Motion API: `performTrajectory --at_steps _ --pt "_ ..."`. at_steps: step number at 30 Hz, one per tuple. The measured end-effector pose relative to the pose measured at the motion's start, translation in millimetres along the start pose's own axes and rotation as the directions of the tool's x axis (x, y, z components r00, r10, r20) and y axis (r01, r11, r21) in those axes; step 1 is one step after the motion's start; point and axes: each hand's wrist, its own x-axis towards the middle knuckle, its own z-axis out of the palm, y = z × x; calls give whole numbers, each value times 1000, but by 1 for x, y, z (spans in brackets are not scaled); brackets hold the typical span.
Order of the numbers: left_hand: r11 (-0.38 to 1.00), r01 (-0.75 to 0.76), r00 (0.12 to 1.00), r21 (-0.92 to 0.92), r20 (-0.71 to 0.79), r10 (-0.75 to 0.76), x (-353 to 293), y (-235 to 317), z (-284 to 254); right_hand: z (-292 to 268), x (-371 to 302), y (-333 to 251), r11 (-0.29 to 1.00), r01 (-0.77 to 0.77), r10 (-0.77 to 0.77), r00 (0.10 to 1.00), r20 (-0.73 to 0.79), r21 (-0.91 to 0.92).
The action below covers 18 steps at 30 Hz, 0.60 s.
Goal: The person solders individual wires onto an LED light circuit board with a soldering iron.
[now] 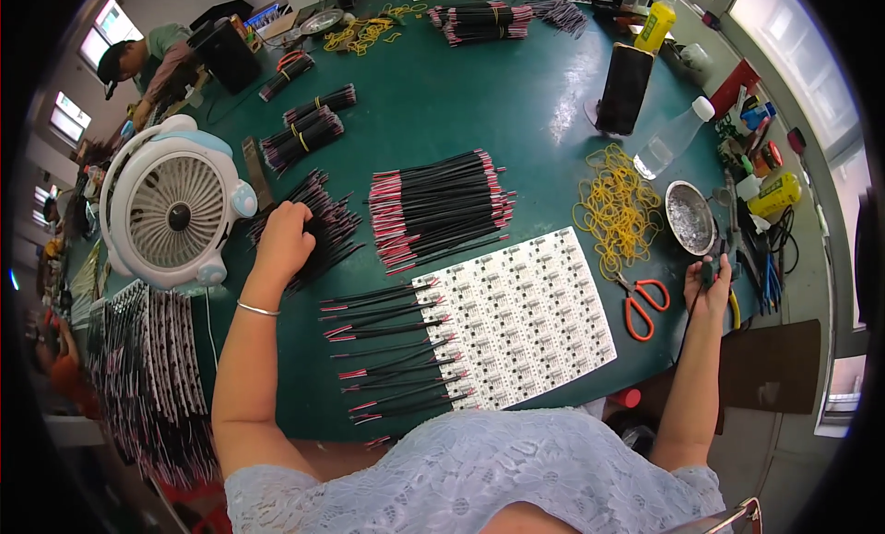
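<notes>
My left hand [288, 241] is closed, fingers curled down on the near side of a loose pile of short black wires [330, 222] with reddish ends. Its fingertips are partly hidden among the wires. At the right edge of the table my right hand [708, 290] grips a dark corded handle [709, 270] that looks like a soldering iron, beside a metal bowl [690, 218]. In front of me lies a white sheet of circuit boards [530, 317]. Black wires [392, 336] stick out leftward in pairs from its left edge. A neat stack of black wires [442, 202] lies behind it.
A white fan [175, 211] stands at left, above finished-looking wired strips [152, 368]. Yellow rubber bands [618, 207], orange-handled scissors [645, 308], a clear bottle [673, 138] and a dark phone-like slab [627, 89] are at right. Tied wire bundles [302, 138] lie farther back. Another person [152, 59] works far left.
</notes>
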Motion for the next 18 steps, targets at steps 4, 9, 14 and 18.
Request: performTrajectory --at_steps 4,9,14,18 --pt "998 -68 992 -13 -106 66 -4 -2 10 -2 -6 -5 984 153 -158 986 48 96" --pt "979 -199 942 35 -268 202 -7 -7 7 3 -48 -26 860 510 -511 859 37 26" --pt "887 61 870 -457 -411 -271 -17 11 -21 27 -119 -42 355 866 -912 403 72 -351" --pt "290 -423 727 -859 -512 -458 -40 24 -29 -5 -141 -70 308 872 -908 389 157 -381"
